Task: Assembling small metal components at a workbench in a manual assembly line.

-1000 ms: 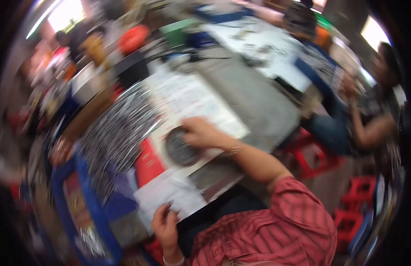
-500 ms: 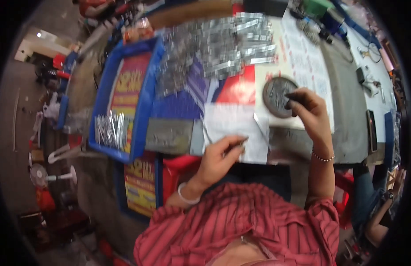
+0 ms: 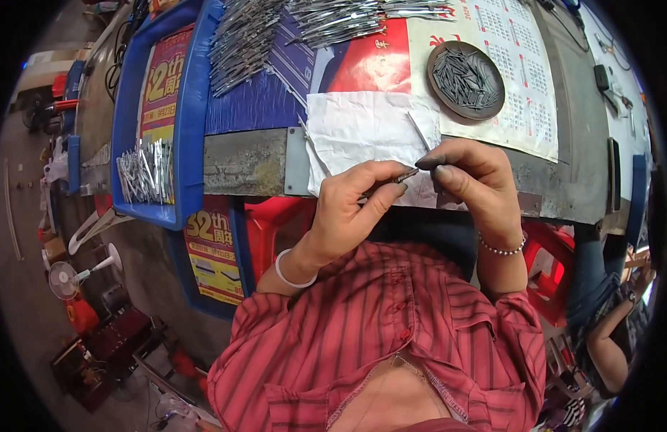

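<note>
My left hand (image 3: 354, 205) pinches a slim dark metal piece (image 3: 406, 175) between thumb and fingertips, over the table's near edge. Its other end points at my right hand (image 3: 481, 184), whose thumb and forefinger are closed close to that tip. Whatever the right fingers hold is too small to make out. Beneath and beyond the hands lies a creased white sheet (image 3: 369, 119), with a thin metal rod (image 3: 420, 131) on it and another (image 3: 315, 149) along its left side. A round dark dish (image 3: 438, 96) full of short grey metal pins (image 3: 464, 78) stands beyond my right hand.
Piles of slender silver metal pieces (image 3: 248, 43) cover the far side. At left is a blue tray (image 3: 192, 126) with similar silver pieces (image 3: 148, 171). A printed calendar sheet (image 3: 528, 86) lies under the dish. A red stool (image 3: 546, 270) and a seated person (image 3: 607, 345) are at right.
My right hand has left the dish and come down and left to meet my left hand. The left hand has risen slightly. The whole view has shifted, with the table now higher in it.
</note>
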`<state>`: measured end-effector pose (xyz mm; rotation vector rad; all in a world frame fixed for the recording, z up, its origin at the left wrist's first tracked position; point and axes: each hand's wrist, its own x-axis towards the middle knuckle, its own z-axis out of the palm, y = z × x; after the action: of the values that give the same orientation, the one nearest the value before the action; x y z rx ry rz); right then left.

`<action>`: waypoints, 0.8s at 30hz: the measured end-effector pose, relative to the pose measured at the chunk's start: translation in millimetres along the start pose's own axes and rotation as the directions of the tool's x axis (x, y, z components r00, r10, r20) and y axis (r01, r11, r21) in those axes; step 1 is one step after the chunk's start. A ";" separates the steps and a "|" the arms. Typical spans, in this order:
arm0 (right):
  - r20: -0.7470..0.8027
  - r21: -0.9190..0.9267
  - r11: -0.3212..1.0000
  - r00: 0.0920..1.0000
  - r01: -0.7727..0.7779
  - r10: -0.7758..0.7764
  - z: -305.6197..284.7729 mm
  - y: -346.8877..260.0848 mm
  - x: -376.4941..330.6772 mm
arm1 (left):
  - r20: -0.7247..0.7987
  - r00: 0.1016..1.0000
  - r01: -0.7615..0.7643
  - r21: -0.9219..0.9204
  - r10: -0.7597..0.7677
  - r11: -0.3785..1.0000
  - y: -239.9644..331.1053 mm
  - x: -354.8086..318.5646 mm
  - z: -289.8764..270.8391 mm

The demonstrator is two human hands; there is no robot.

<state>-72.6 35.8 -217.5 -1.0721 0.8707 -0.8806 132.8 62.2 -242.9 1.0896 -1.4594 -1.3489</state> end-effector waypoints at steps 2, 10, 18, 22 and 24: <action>0.024 -0.011 0.999 0.999 -0.048 0.048 -0.3 -1.8 -1.4 | 0.004 0.998 -0.057 0.046 0.057 0.997 -0.9 -1.3 0.1; 0.022 0.073 0.997 1.000 -0.007 0.005 4.9 -4.9 -2.9 | 0.054 0.972 -0.234 0.173 0.228 0.957 0.2 -0.4 -1.2; 0.049 0.148 0.988 0.998 -0.040 0.033 3.8 -3.6 -0.9 | 0.068 0.970 -0.244 0.190 0.235 0.951 1.4 -0.5 -0.1; 0.057 0.144 0.989 0.998 -0.045 0.037 2.7 -2.4 -0.5 | 0.074 0.970 -0.243 0.194 0.233 0.951 0.3 -0.4 0.4; 0.085 0.165 0.984 0.995 -0.073 0.060 0.4 -1.9 0.5 | 0.115 0.962 -0.268 0.255 0.246 0.929 -1.2 -1.7 -1.7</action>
<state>-72.3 35.0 -215.7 -0.9207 0.7479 -0.8343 135.0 63.3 -244.0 0.9763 -1.8170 -1.0408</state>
